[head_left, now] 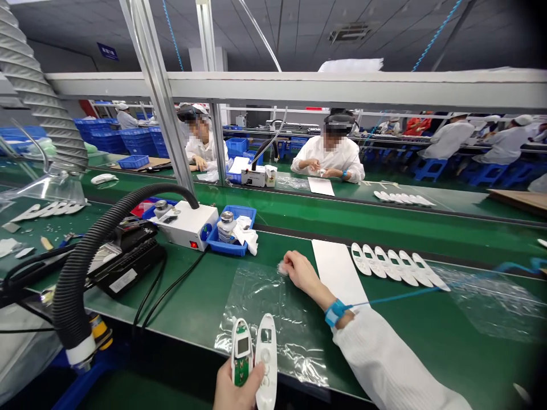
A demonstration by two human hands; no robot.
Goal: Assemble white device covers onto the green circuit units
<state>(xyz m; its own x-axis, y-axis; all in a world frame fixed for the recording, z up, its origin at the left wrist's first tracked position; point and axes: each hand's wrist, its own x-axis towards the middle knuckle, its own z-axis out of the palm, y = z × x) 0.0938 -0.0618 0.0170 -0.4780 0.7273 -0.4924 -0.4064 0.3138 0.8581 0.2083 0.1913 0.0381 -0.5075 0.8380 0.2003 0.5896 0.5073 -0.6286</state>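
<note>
Two parts of a handheld device are gripped together in my left hand (236,390), at the near edge of the bench. One is a white shell holding a green circuit board (242,359) with a small square screen; beside it is a white front cover (267,370) with a window and round button holes. My right hand (299,272) reaches out over the far side of a clear plastic sheet (260,296). Its fingertips pinch together at a small whitish, translucent bit (282,268), too small to name. A blue wrist strap (337,312) circles the right wrist.
White paper (337,265) and a row of white covers (393,265) lie right of my arm. A blue tray (231,230) with a bottle and cloth stands beside a white box (188,225). A black hose (81,256) arches at left. Two co-workers sit opposite.
</note>
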